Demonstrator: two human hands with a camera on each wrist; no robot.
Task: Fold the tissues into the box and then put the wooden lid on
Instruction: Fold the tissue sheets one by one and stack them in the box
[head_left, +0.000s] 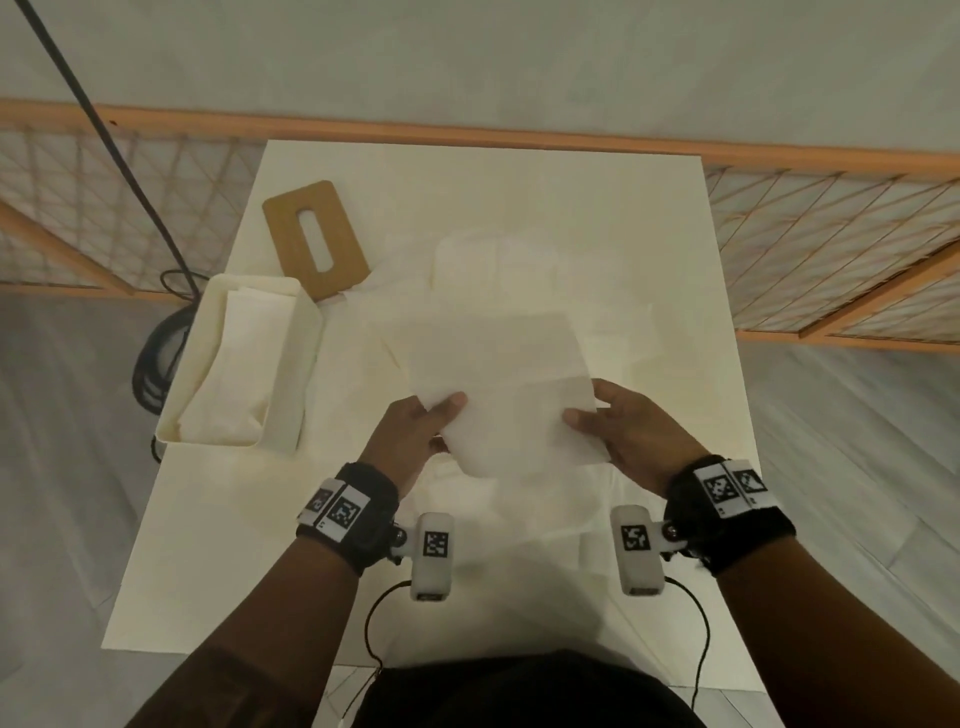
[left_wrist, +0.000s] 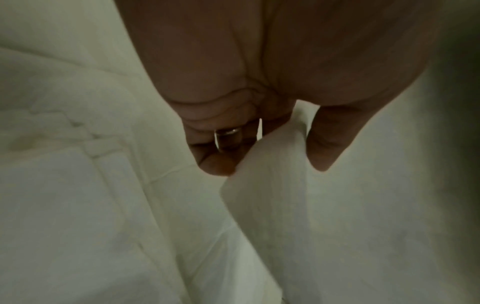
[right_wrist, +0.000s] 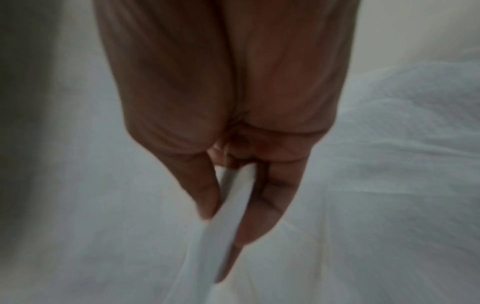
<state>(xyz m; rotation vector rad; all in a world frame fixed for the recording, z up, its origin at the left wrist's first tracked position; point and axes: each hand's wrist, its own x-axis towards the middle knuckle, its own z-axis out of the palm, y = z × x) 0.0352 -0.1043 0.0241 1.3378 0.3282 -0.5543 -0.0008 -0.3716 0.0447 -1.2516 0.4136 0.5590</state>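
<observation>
A white tissue (head_left: 506, 395) hangs above the middle of the table, partly folded over itself. My left hand (head_left: 423, 426) pinches its left edge between thumb and fingers; the left wrist view shows the tissue (left_wrist: 272, 185) held that way. My right hand (head_left: 608, 421) pinches the right edge, and in the right wrist view the tissue (right_wrist: 233, 201) runs between thumb and fingers. The open white box (head_left: 306, 332) stands at the left with folded tissues (head_left: 239, 364) inside. The wooden lid (head_left: 291, 234), with a slot, lies flat beyond the box.
More loose white tissues (head_left: 498, 260) lie spread over the white table (head_left: 208, 571) beneath and beyond my hands. A black cable (head_left: 119, 150) runs down at the far left to a coil on the floor. A wooden lattice rail (head_left: 831, 239) stands behind the table.
</observation>
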